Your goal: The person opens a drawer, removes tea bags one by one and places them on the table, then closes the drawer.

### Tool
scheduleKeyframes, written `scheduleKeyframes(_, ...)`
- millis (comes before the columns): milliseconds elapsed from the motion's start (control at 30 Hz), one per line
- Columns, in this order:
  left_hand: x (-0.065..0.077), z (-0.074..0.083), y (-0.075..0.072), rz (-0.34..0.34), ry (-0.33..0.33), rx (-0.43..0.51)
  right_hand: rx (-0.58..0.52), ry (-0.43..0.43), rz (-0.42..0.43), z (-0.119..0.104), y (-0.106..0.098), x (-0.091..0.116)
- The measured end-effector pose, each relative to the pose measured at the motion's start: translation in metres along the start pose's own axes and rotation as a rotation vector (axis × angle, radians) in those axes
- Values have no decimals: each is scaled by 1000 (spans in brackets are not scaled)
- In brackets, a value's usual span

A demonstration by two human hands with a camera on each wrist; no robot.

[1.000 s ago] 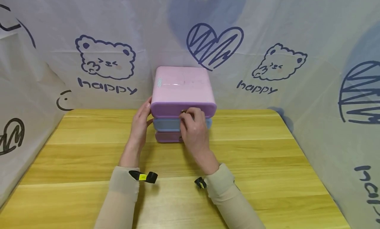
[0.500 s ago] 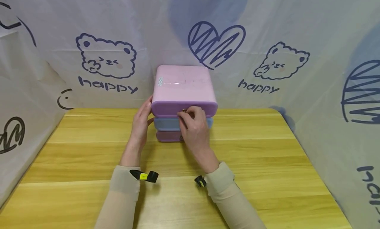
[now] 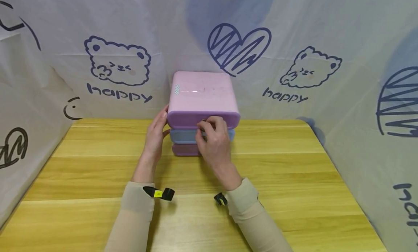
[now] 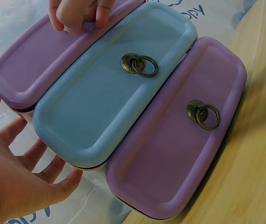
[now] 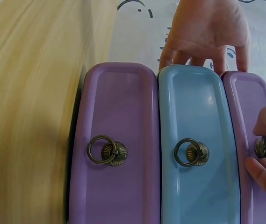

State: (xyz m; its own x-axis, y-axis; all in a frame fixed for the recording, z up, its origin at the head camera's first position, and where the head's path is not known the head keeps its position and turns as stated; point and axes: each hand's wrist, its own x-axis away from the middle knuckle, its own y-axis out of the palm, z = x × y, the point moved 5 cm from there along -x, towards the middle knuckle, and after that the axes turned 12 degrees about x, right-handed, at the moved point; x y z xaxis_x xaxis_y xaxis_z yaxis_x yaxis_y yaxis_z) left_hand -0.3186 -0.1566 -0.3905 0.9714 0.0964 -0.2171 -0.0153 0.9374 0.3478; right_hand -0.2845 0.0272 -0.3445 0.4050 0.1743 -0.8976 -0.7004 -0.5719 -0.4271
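A small drawer cabinet (image 3: 204, 90) with a pink top stands at the table's back edge. Its drawer fronts run purple (image 4: 39, 60), light blue (image 4: 114, 88) and purple (image 4: 179, 130) from top to bottom, all pushed in. My left hand (image 3: 154, 136) lies against the cabinet's left side, fingers spread and fairly straight. At the top drawer, my right hand (image 3: 213, 141) has curled fingers around its bronze ring pull (image 5: 261, 147), partly hidden by them. The blue drawer's ring pull (image 5: 193, 153) and the bottom drawer's ring pull (image 5: 108, 151) hang free.
The cabinet stands on a wooden table (image 3: 281, 194). White cloth (image 3: 183, 34) with blue drawings hangs close behind and on both sides. A black band with a small camera sits at each wrist, the left one (image 3: 159, 193) with a yellow label.
My right thumb has dropped away from the forefinger at the top ring pull. My left hand stays against the side, and the drawers keep their places.
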Motion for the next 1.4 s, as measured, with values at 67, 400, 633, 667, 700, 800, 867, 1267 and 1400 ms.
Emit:
scheduleKeyframes(67, 0, 0, 0, 2, 0, 0, -4, -2, 9, 0, -1, 0)
scheduleKeyframes(400, 0, 0, -1, -7, -5, -4, -24, -19, 49, 0, -2, 0)
scheduleKeyframes(633, 0, 1, -1, -4, -9, -6, -16, -13, 43, 4, -3, -1)
scheduleKeyframes(667, 0, 1, -1, -4, -9, -5, -19, -13, 41, 4, -3, -1)
scheduleKeyframes(700, 0, 1, -1, -3, -10, -5, -22, -12, 40, 4, -4, -2)
scheduleKeyframes(800, 0, 1, -1, -1, -16, -5, -29, -11, 41, 5, -4, -1)
scheduleKeyframes(867, 0, 1, -1, -1, -19, -5, -31, -13, 42, 5, -4, -1)
scheduleKeyframes(1267, 1, 0, -2, 4, -34, -24, -10, -50, 30, 3, -12, 0)
scheduleKeyframes(1400, 1, 1, -2, 2, -33, -27, -2, -64, 16, 2, -15, 1)
